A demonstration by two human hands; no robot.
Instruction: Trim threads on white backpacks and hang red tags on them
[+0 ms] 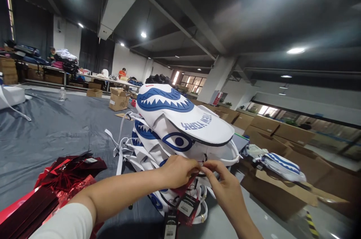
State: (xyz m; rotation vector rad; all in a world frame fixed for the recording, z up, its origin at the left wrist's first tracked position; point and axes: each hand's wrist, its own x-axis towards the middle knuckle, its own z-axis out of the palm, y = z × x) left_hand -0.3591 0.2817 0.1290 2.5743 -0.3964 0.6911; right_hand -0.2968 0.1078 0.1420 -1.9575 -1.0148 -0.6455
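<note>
Currently on top of the stack: a white shark-mouth bag (pixel 153 113), its brim (pixel 208 128) lettered NEW YORK upside down to the viewer.
Position to hands: the bag sits just above and beyond both hands, which meet at its near side, below the brim and right of the blue eye patch (pixel 178 141).
Left hand (pixel 179 171): narrow, thumb and fingers pinched together beside a small black loop (pixel 205 157); the forearm crosses in front of the stack.
Right hand (pixel 224 178): narrow, thumb and forefinger brought to a point next to the left fingertips; what lies between the fingertips is too small to tell.
Hang tags: a black tag with a white label (pixel 186 207) hangs below the hands over red material; a second black tag (pixel 170 226) hangs lower and to the left.
Stack beneath: further white bags (pixel 141 141) with matching blue patches, white straps trailing left.
Grey sheet (pixel 93 126): carries a heap of red and black tags (pixel 67 173) near the left forearm; a clear bottle (pixel 62 94) stands farther off.
Right side: an open carton (pixel 278 197), well apart from the hands, with another white bag (pixel 283 165) on it.
</note>
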